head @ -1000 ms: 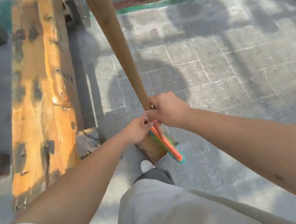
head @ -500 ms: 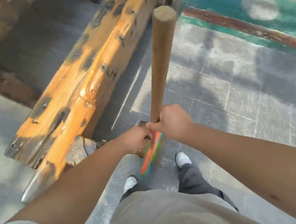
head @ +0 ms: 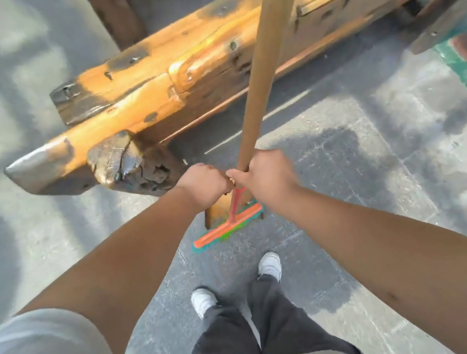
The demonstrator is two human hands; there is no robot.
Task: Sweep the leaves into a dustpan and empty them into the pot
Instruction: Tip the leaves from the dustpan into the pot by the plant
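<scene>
The broom point(head: 254, 82) stands tilted at frame center, its wooden handle leaning toward the upper right, its orange head with green and teal bristles point(head: 227, 226) on the stone floor point(head: 379, 185). Both hands clench the handle side by side: left hand point(head: 204, 184), right hand point(head: 265, 175). Just behind the head lies a worn orange timber beam point(head: 180, 72). Open paving spreads right and around the white shoes point(head: 269, 264).

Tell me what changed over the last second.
The view swung: the beam, which ran upright at the left, now lies across the top. The broom head turned from slanting down-right to nearly level, in front of both shoes. Unchanged: the left hand and right hand grip the handle together, low down.
</scene>
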